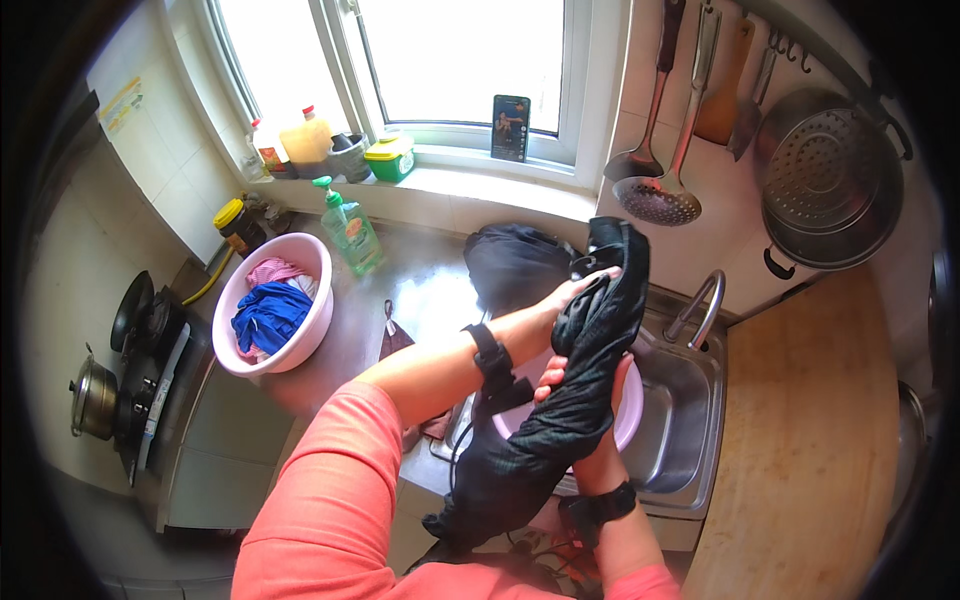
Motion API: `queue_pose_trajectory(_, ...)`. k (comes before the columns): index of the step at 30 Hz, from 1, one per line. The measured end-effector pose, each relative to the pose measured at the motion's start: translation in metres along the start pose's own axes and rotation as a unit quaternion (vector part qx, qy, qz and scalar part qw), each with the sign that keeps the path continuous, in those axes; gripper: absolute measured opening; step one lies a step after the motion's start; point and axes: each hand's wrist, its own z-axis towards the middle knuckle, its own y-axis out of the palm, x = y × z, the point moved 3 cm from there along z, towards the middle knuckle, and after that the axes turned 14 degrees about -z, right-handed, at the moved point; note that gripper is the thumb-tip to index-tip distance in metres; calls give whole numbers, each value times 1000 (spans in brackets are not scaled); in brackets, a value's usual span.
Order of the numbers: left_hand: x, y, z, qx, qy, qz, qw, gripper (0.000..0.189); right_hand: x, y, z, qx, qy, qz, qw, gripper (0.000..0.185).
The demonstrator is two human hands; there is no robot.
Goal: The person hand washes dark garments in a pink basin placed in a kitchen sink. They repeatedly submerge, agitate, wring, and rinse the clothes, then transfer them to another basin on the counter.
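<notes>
A long black garment (581, 409), twisted into a bunched roll, runs slantwise across my view above the sink. My left hand (576, 294) grips its upper part, with most of the fingers hidden in the folds. Lower down, my right hand (553, 377) wraps around the roll from beneath; fingertips show at one side and the thumb at the other. The loose lower end hangs toward my body. Under it, a pink basin (634, 405) sits in the steel sink (667, 420), largely covered by the garment. Another dark cloth heap (517, 262) lies on the counter behind my left hand.
A pink basin of clothes (322, 330) stands on the steel counter at left, near a green pump bottle (352, 232). The faucet (705, 300) rises behind the sink. A phone (510, 127) leans at the window. Ladles (660, 199) hang above; a wooden worktop (810, 420) lies right.
</notes>
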Motion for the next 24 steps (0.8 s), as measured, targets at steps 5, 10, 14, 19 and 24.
queue_pose_trajectory(5, 33, 26, 27, -16, 212, 581, 785, 36, -28, -9, 9, 52, -3, -222, 974, 66)
queue_pose_trajectory(10, 31, 28, 35, 38, 173, 761, 624, 52, -27, -38, 42, 181, 74, -290, 937, 43)
queue_pose_trajectory(14, 24, 30, 23, 89, 149, 810, 560, 58, -24, -39, 45, 194, -64, -381, 902, 40)
queue_pose_trajectory(19, 15, 32, 20, 163, 82, 838, 514, 63, -27, -29, 31, 217, -31, -260, 940, 42)
queue_pose_trajectory(24, 25, 5, 2, -19, -63, 347, 935, 77, -38, -20, 20, 215, -18, -231, 949, 53)
